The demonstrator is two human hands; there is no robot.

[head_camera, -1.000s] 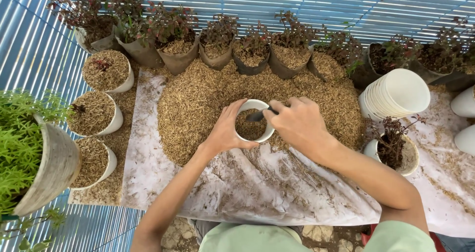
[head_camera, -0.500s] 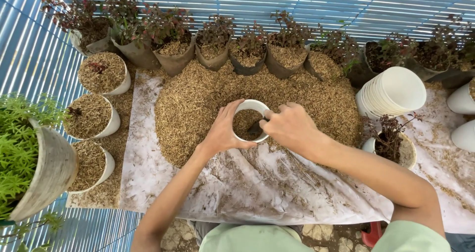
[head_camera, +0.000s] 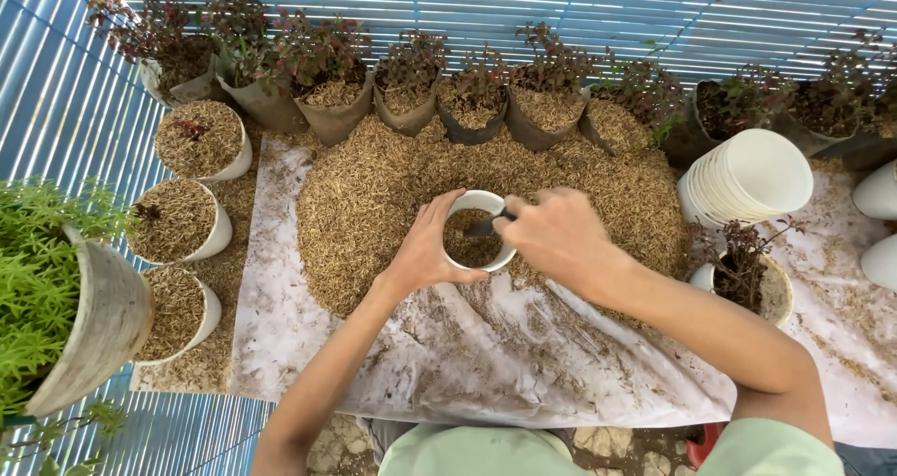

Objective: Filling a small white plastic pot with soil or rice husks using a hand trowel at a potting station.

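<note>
A small white pot partly filled with rice husk stands at the near edge of a big husk pile. My left hand grips the pot's left side. My right hand is closed around a dark tool whose tip dips into the pot over its right rim; most of the tool is hidden by my fingers.
Three husk-filled white pots line the left of the white sheet. Red-leaved plants in dark bags stand along the back. A stack of empty white pots and a potted seedling are at right, a green plant at far left.
Both hands and the pot shifted slightly toward the pile. The tool now reaches deeper into the pot.
</note>
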